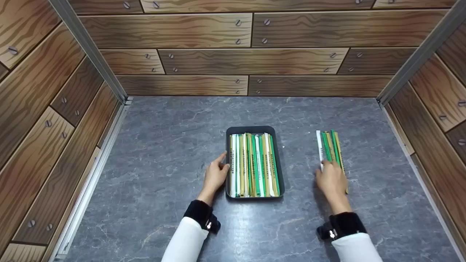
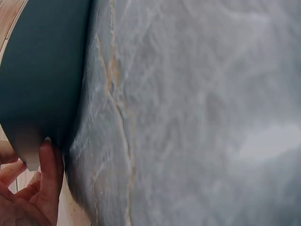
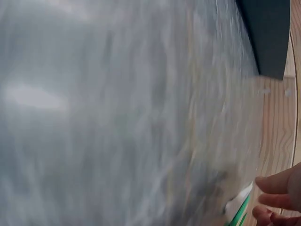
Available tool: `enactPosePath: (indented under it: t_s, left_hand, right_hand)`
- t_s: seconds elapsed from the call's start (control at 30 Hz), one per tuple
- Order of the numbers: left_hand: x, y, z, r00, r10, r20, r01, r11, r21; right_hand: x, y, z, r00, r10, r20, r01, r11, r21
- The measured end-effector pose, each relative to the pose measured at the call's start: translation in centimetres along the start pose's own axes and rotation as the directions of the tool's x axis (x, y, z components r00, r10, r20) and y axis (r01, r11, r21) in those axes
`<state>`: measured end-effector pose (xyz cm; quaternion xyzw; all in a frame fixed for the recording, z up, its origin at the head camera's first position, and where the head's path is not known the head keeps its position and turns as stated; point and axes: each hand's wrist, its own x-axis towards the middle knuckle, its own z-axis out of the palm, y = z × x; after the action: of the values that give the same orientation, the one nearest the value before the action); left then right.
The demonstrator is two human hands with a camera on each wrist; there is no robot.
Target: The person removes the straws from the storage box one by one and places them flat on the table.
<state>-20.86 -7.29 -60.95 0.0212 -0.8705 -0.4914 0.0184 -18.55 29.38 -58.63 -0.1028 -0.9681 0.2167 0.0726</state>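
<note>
A black rectangular tray [image 1: 255, 130] in the head view holds a row of long, thin sticks [image 1: 251, 165] in white, green and gold, with dark print on several. My left hand [image 1: 215, 176] is at the tray's left side, its thumb and fingers touching the wall; the left wrist view has the fingers [image 2: 49, 174] against the dark tray side [image 2: 44, 70]. To the right, my right hand [image 1: 332, 178] is over the lower part of a smaller group of matching sticks [image 1: 329, 145], hiding some of their length. In the right wrist view its fingers [image 3: 277, 183] are beside a white and a green stick.
Grey marbled tabletop [image 1: 156, 145] lies under everything. Wood-patterned panels [image 1: 204, 62] stand at the back and both sides, with metal posts [image 1: 98, 54] at the corners. A small white speck [image 1: 283, 146] lies between the tray and the loose sticks.
</note>
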Motion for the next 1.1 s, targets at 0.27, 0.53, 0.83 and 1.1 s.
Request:
enactPosePath:
  t_s: [0.27, 0.53, 0.83, 1.1]
  left_hand:
    - [0.0, 0.2, -0.2, 1.000, -0.004, -0.001, 0.004, 1.000, 0.005]
    - [0.0, 0.2, -0.1, 1.000, 0.003, -0.004, -0.003, 1.000, 0.004]
    - [-0.1, 0.2, -0.1, 1.000, 0.000, -0.015, 0.001, 1.000, 0.028]
    - [-0.1, 0.4, 0.0, 1.000, -0.012, 0.006, 0.012, 0.999, 0.031]
  right_hand:
    - [-1.3, -5.6, 2.2, 0.946, -0.323, -0.022, 0.323, 0.938, 0.123]
    - [-4.0, -11.0, 4.8, 0.813, -0.574, 0.098, 0.544, 0.808, 0.228]
    - [-4.6, -13.6, 6.2, 0.655, -0.702, 0.278, 0.641, 0.712, 0.287]
    - [-4.4, -13.6, 6.7, 0.696, -0.662, 0.277, 0.608, 0.749, 0.261]
